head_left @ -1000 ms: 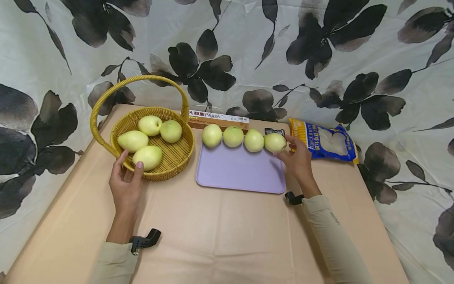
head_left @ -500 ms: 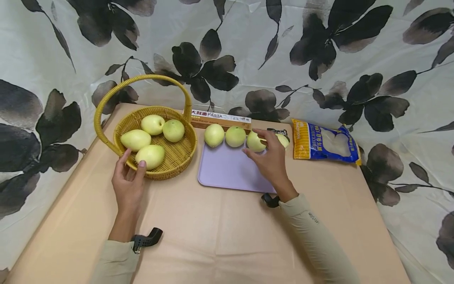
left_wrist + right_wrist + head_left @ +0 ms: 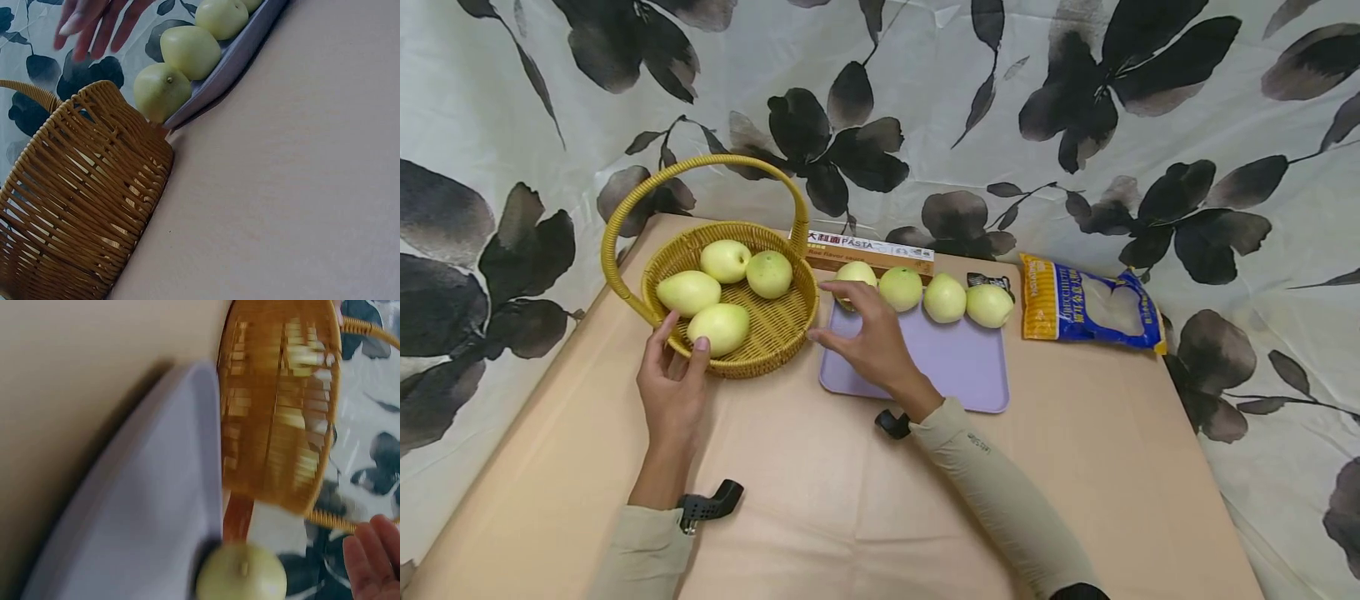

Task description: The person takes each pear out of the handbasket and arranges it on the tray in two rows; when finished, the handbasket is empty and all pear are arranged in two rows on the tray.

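Note:
A woven yellow basket (image 3: pixel 760 350) with a tall handle stands at the left and holds several round, pale green fruits (image 3: pixel 718 329). My left hand (image 3: pixel 673 400) touches its near-left rim, thumb and fingers spread along the edge. On the back part of a lilac tray (image 3: pixel 925 375) more such fruits (image 3: pixel 945 298) sit in a row. My right hand (image 3: pixel 876 342) hovers over the tray's left side, fingers extended towards the basket, nothing in it. It partly hides the leftmost fruit (image 3: pixel 856 272). In the left wrist view the right hand (image 3: pixel 103 22) shows beyond the basket (image 3: pixel 87 187).
Behind the tray lies a pasta box (image 3: pixel 872 254). A small black packet (image 3: pixel 988 281) is behind the rightmost fruit, and a yellow-and-blue pasta bag (image 3: pixel 1093 304) lies to the right. A flowered cloth (image 3: pixel 940 108) hangs behind the table (image 3: pixel 820 500).
My right hand has moved left from the rightmost fruit, across the row, to beside the basket. The fruits have stayed where they were. My left hand remains at the basket rim.

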`<state>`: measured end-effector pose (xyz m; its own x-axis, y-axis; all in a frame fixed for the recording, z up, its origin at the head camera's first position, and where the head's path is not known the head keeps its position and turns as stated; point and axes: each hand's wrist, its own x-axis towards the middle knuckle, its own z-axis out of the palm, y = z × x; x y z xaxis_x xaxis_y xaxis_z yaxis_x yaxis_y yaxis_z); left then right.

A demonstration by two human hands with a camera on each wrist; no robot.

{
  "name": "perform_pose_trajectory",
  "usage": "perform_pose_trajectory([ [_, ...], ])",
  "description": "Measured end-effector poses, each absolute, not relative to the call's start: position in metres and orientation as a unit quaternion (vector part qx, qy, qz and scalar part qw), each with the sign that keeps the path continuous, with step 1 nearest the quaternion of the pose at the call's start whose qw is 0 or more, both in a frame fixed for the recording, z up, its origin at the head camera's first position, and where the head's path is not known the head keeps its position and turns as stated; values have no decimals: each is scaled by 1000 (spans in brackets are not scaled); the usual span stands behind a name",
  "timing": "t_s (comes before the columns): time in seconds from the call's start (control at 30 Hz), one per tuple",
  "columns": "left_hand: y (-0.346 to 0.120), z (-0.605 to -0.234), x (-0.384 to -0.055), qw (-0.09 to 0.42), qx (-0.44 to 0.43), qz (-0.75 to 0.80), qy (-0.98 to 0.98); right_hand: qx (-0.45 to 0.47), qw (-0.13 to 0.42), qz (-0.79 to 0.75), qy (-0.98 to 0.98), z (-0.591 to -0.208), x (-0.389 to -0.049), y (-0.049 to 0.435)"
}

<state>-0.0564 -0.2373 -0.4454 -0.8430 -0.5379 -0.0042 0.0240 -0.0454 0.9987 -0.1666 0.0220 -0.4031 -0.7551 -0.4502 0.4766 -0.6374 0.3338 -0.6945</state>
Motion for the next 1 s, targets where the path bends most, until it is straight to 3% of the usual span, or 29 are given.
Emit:
perform_pose_trajectory([
  [0.53, -237, -444, -56, 194, 192, -692, -668, 388, -33, 446, -806, -401, -177, -80],
  [1.0, -236, -444, -56, 195, 199, -689, -669, 430, -110, 350, -825, -405, -198, -110],
])
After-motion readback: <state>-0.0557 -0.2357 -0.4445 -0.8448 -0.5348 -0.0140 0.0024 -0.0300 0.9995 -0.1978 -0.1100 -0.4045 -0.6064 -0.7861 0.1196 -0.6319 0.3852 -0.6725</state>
